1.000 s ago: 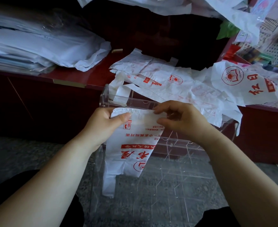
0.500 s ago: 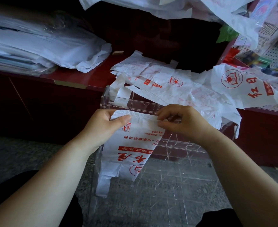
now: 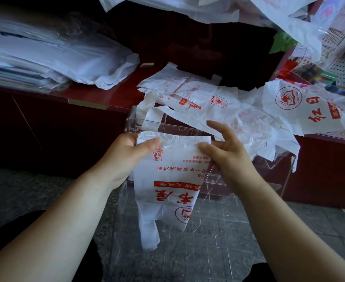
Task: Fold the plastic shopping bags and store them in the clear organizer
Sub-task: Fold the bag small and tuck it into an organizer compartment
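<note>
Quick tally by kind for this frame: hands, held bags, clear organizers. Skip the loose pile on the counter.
hands: 2, the left hand and the right hand
held bag: 1, gripped at its top edge by the left hand
clear organizer: 1
Total: 4

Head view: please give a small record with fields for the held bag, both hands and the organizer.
held: white plastic shopping bag, red print, hanging handles down
left hand: grips its upper left corner
right hand: thumb on upper right corner, fingers spread; pinch unclear
clear organizer: behind the bag
loose bags: unfolded on red counter
</note>
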`<move>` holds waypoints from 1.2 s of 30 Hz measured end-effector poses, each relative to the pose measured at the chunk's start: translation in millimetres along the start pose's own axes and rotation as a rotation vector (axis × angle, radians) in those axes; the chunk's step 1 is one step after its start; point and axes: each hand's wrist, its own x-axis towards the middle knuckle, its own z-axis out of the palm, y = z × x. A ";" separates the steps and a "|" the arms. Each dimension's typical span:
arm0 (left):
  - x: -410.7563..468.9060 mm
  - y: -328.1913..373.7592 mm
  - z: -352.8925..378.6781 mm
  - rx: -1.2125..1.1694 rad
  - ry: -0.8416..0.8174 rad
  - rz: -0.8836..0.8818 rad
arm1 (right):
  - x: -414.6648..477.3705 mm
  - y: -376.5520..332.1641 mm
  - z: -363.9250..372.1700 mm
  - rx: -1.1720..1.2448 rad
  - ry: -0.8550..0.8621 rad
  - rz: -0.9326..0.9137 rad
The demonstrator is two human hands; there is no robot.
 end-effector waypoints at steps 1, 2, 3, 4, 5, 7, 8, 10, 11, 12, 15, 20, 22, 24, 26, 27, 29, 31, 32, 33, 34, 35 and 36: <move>-0.5 -0.2 0.3 -0.002 -0.001 -0.008 | -0.3 2.9 2.6 0.010 0.014 0.003; -1.0 0.0 0.6 0.004 -0.002 -0.012 | -1.0 3.6 5.4 0.012 0.038 -0.005; -1.1 -0.1 0.6 0.008 0.001 -0.014 | -0.2 5.8 6.7 0.011 0.089 -0.029; -0.5 -0.9 0.4 0.013 0.010 -0.013 | 0.6 7.2 7.4 0.026 0.148 -0.041; 0.4 -1.9 0.1 0.020 0.025 -0.013 | 1.4 8.4 7.3 0.056 0.192 -0.051; 1.5 -2.9 0.5 0.026 0.050 -0.016 | 2.8 9.4 7.1 0.108 0.188 -0.044; 1.5 -2.9 1.3 0.020 0.056 -0.021 | 2.8 9.7 7.0 0.120 0.137 -0.027; 0.8 -2.0 3.3 -0.005 0.054 -0.038 | 2.6 12.4 7.8 0.132 0.055 -0.004; 0.9 -1.9 3.4 -0.023 0.057 -0.046 | 3.3 15.1 7.6 0.140 0.057 -0.007; 1.4 -1.6 2.9 -0.045 0.063 -0.056 | 3.2 17.2 7.1 0.152 0.067 -0.009; 3.5 -0.6 -0.3 -0.145 0.094 -0.089 | 0.0 24.6 6.1 0.144 -0.040 -0.009; 7.2 -1.9 -6.2 -0.196 0.136 -0.111 | -9.8 48.1 9.4 0.061 -0.181 0.142; 12.0 -4.8 -11.1 -0.202 0.176 -0.116 | -12.2 57.0 10.1 0.058 -0.099 0.162; 16.5 -8.9 -14.1 -0.212 0.166 -0.129 | -13.3 61.4 9.6 0.081 -0.013 0.181; 17.3 -13.2 -11.7 -0.250 0.086 -0.173 | -12.9 58.7 9.0 0.131 0.061 0.184; 16.7 -16.9 -8.2 -0.252 0.039 -0.217 | -11.1 56.6 7.8 0.146 0.095 0.183; 12.9 -25.2 2.6 -0.194 -0.022 -0.313 | -6.7 52.3 3.8 0.152 0.145 0.189; 10.9 -32.9 11.6 -0.127 -0.004 -0.354 | -4.6 51.3 0.0 0.166 0.124 0.203; 11.3 -35.4 14.1 -0.109 0.022 -0.351 | -4.8 54.0 -2.8 0.162 0.076 0.205; 12.2 -35.5 14.7 -0.118 0.052 -0.334 | -5.9 57.1 -4.1 0.137 0.010 0.202; 13.4 -34.0 14.4 -0.152 0.083 -0.307 | -8.3 59.8 -4.4 0.099 -0.064 0.200; 15.2 -32.2 13.0 -0.199 0.114 -0.273 | -10.6 62.4 -3.8 0.054 -0.129 0.199; 17.3 -30.5 10.4 -0.242 0.151 -0.240 | -12.3 64.9 -2.8 -0.005 -0.168 0.202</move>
